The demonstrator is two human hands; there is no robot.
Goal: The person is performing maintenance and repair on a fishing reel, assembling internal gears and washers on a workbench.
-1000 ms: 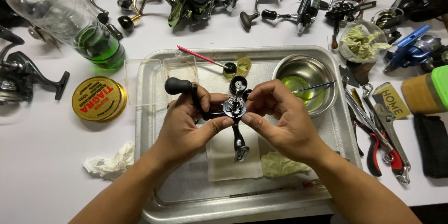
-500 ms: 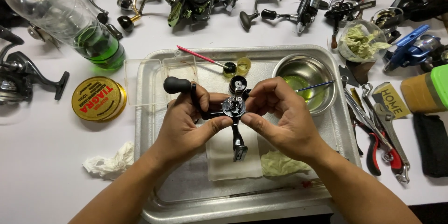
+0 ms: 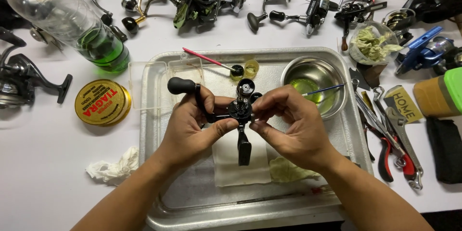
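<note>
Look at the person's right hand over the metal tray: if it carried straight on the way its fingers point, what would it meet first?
The right hand points leftward at the black fishing reel body it already pinches, so that comes first. Beyond it lies the left hand, gripping the reel from the other side; depth between them is hard to judge.

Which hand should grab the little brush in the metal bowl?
Probably the right hand. The metal bowl with the brush sits just beyond it, while the left hand grips the black reel part.
</note>
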